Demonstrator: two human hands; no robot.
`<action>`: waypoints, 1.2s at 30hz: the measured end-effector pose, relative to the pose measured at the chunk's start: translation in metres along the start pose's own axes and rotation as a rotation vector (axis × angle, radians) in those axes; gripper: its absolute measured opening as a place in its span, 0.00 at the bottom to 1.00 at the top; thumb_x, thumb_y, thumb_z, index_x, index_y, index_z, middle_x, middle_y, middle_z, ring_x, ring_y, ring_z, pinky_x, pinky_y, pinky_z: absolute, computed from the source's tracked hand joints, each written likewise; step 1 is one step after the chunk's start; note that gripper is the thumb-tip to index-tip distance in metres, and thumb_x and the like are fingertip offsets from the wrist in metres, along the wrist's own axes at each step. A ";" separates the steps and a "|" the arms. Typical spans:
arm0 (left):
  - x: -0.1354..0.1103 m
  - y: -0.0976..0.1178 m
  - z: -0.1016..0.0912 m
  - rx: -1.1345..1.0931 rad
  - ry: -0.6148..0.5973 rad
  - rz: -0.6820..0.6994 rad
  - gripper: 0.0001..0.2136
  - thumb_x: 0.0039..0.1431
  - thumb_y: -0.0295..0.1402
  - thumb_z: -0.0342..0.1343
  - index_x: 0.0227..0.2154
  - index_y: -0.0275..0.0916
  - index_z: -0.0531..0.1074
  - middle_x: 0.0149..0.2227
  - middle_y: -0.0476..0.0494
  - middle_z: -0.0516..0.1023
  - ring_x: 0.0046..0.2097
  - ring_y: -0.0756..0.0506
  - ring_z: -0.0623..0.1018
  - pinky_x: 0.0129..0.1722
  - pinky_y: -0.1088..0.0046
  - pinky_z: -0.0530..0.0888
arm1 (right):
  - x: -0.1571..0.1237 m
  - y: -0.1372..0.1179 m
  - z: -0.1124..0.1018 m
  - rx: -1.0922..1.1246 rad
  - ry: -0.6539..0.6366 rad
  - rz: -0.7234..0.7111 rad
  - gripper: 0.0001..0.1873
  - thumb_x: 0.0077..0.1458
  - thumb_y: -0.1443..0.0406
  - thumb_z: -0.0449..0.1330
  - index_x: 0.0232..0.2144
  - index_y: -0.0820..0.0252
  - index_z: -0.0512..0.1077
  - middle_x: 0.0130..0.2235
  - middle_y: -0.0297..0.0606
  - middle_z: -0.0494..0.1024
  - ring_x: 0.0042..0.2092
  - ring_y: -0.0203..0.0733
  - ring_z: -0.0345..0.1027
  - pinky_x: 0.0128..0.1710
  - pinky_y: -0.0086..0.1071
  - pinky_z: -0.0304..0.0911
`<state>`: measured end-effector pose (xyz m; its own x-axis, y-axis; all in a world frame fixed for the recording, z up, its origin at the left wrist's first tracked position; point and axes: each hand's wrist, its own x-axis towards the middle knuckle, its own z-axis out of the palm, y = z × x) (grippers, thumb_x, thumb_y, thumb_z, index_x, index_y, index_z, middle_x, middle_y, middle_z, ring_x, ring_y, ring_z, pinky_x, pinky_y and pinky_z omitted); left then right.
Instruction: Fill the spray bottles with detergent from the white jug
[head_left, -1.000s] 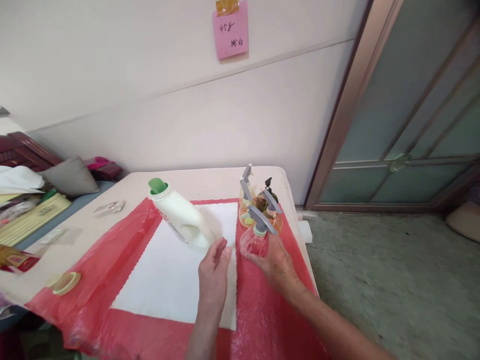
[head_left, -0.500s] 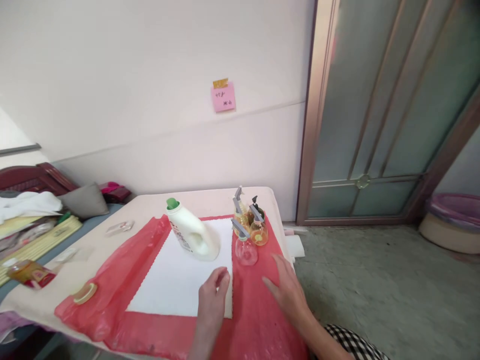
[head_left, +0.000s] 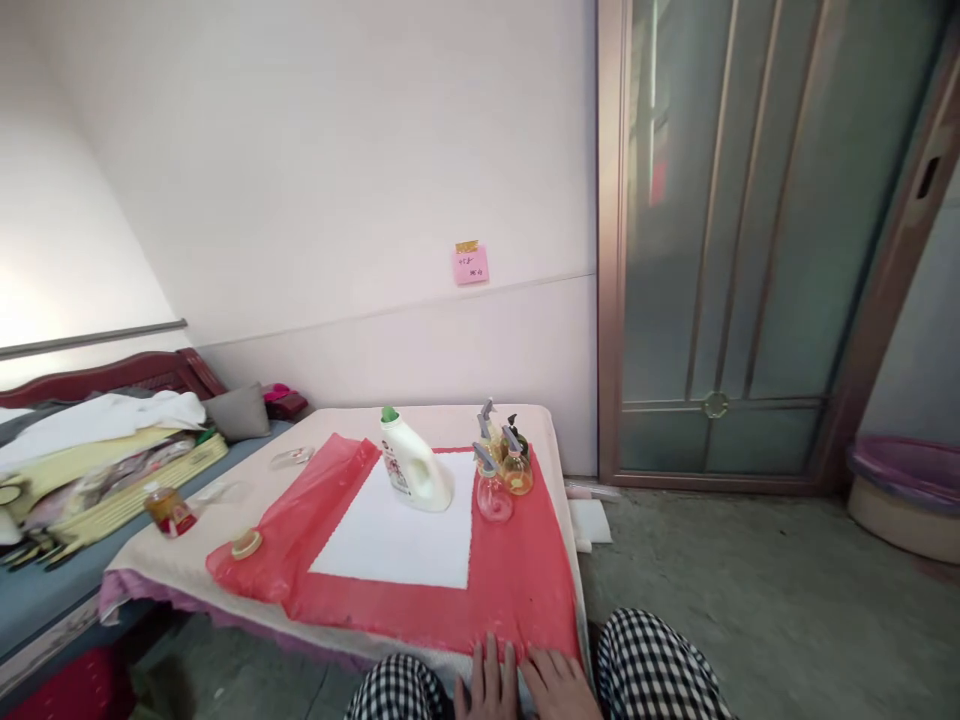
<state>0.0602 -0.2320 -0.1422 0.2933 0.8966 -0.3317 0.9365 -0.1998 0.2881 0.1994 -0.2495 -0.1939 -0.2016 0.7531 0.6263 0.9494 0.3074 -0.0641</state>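
My left hand (head_left: 489,682) and my right hand (head_left: 556,685) lie side by side at the table's front edge, fingers stretched out on the red plastic sheet (head_left: 420,618). Both are open and hold nothing. Beyond them a white paper (head_left: 390,550) lies flat on the sheet. On the paper stands a white jug-like bottle (head_left: 415,468) with a handle and green cap. Several small pump bottles cluster to its right: a clear pinkish one (head_left: 494,500) in front, an amber one (head_left: 517,472) behind it, others partly hidden.
A round lid-like object (head_left: 247,544) rests on the sheet's left part. An amber bottle (head_left: 169,510) stands at the table's left edge. A bed (head_left: 45,590) with folded cloths is at left. A pink note (head_left: 471,266) hangs on the wall; a tub (head_left: 907,510) stands right.
Both hands have come back toward me from beside the paper and the pump bottles, down to the table's front edge. The left fingers have straightened. My view has tilted up and back.
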 end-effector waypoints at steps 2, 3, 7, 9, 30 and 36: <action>-0.006 -0.005 -0.005 0.056 -0.028 0.075 0.29 0.60 0.34 0.37 0.66 0.46 0.45 0.68 0.47 0.41 0.68 0.40 0.44 0.63 0.47 0.46 | -0.007 -0.009 -0.001 -0.021 -0.016 0.000 0.22 0.38 0.70 0.56 0.39 0.55 0.74 0.39 0.39 0.80 0.38 0.46 0.72 0.38 0.36 0.62; -0.009 -0.006 -0.006 0.076 -0.031 0.113 0.31 0.59 0.35 0.40 0.66 0.45 0.43 0.69 0.47 0.39 0.69 0.39 0.42 0.63 0.46 0.45 | -0.010 -0.012 -0.002 -0.028 -0.028 0.002 0.24 0.37 0.70 0.56 0.41 0.55 0.74 0.41 0.40 0.80 0.39 0.47 0.72 0.39 0.37 0.62; -0.016 -0.008 0.000 0.128 -0.009 0.107 0.43 0.48 0.36 0.51 0.67 0.42 0.40 0.70 0.44 0.34 0.69 0.37 0.37 0.62 0.46 0.43 | -0.019 -0.020 -0.014 -0.031 -0.100 0.024 0.31 0.37 0.72 0.55 0.47 0.56 0.72 0.47 0.42 0.78 0.46 0.49 0.70 0.47 0.40 0.60; -0.022 -0.007 0.004 0.104 0.018 0.093 0.43 0.47 0.34 0.51 0.67 0.42 0.42 0.70 0.45 0.36 0.69 0.38 0.38 0.63 0.48 0.46 | -0.023 -0.024 -0.021 -0.021 -0.146 0.037 0.32 0.38 0.73 0.54 0.50 0.56 0.71 0.50 0.42 0.76 0.50 0.49 0.69 0.50 0.41 0.59; -0.150 -0.145 -0.023 -0.338 0.955 0.047 0.18 0.62 0.40 0.44 0.47 0.39 0.73 0.48 0.41 0.78 0.47 0.44 0.77 0.48 0.69 0.73 | -0.051 -0.036 -0.044 0.077 -0.400 0.125 0.30 0.44 0.66 0.59 0.53 0.55 0.69 0.63 0.44 0.62 0.62 0.54 0.55 0.59 0.48 0.49; -0.173 -0.202 -0.008 -0.237 0.829 -0.478 0.19 0.63 0.35 0.39 0.48 0.34 0.71 0.47 0.35 0.76 0.44 0.42 0.77 0.41 0.68 0.72 | -0.051 -0.037 -0.054 0.120 -0.336 0.137 0.29 0.46 0.69 0.57 0.53 0.56 0.68 0.62 0.43 0.64 0.61 0.50 0.57 0.59 0.45 0.52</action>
<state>-0.1812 -0.3435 -0.1363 -0.4182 0.8737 0.2487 0.8323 0.2589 0.4901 0.1876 -0.3307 -0.1817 -0.1611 0.9348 0.3167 0.9421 0.2412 -0.2329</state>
